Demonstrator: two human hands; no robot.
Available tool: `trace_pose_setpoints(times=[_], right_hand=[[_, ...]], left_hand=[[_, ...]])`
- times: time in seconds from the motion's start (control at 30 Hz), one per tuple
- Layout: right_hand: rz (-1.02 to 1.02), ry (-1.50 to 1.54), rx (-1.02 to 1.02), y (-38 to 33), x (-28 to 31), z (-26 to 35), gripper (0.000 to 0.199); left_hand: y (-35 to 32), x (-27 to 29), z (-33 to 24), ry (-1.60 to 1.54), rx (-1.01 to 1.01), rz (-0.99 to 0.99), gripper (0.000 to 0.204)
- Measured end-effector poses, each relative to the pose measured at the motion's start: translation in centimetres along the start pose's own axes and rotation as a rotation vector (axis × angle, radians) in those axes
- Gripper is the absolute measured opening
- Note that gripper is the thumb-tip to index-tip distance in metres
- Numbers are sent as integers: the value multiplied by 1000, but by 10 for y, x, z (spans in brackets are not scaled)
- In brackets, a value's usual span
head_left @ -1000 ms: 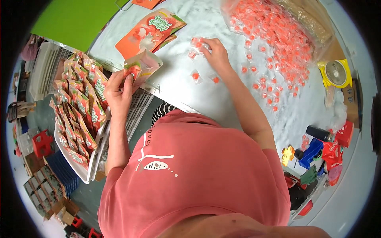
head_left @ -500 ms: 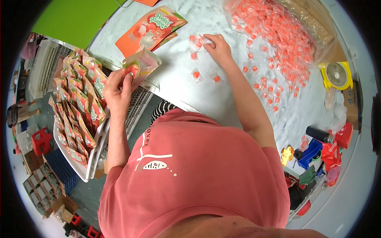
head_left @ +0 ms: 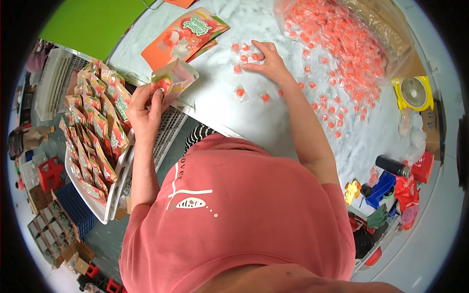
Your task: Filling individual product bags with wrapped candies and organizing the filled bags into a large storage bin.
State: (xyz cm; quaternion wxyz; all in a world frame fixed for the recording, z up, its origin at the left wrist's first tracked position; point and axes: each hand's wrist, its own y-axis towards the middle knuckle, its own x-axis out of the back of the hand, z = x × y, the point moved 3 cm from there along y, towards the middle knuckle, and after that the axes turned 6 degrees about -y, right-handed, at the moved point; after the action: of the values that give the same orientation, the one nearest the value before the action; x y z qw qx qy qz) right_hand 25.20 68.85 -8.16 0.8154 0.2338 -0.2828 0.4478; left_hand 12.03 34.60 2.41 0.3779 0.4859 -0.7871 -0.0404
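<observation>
While pouch (head_left: 172,80) in left hand (head_left: 145,108), right hand (head_left: 266,61) on candies (head_left: 244,49).

open pouch (head_left: 172,80) held upright; wrapped orange candies (head_left: 245,52) clustered on table.

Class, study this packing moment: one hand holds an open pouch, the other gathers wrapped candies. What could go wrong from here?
1. The left hand holds the open pouch at the table edge; candies dropped toward it might miss and fall off.
2. The right hand covers several small wrapped candies; some could slip out or be miscounted.
</observation>
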Motion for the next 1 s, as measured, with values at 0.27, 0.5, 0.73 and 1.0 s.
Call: trace_pose_setpoints(times=[0.27,0.5,0.73,1.0], right_hand=[[-3,-328,52,-4,-10,21,93],[-16,-361,38,-3,-15,19,87],[-90,213,-17,-17,-2,7,69],[-181,254,-13,-99,18,14,40]], left_hand=[[-1,0,-1,28,-44,0,20],[-2,-1,-8,1,-5,3,20],[0,-3,-10,3,-48,-3,19],[-2,0,0,-13,-33,-10,17]])
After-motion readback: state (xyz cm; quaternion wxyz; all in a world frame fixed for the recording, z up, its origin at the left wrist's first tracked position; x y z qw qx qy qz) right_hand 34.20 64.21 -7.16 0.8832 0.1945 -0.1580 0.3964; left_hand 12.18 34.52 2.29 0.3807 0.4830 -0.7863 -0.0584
